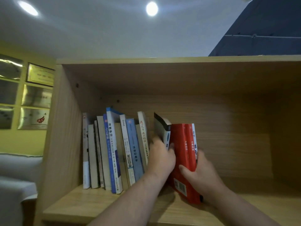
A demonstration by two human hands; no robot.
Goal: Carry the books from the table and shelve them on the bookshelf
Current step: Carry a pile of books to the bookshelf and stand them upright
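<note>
Left grip (161, 155) pinches black-topped book (162, 126), right grip (201, 172) clasps red books (182, 154) inside bookshelf (236, 144).

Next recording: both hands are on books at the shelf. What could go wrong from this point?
1. The black-and-grey book leans, with a gap between it and the standing row; if the left hand releases it, it may topple.
2. The red books in the right hand sit tilted near the shelf board's front; they could slip off.
</note>
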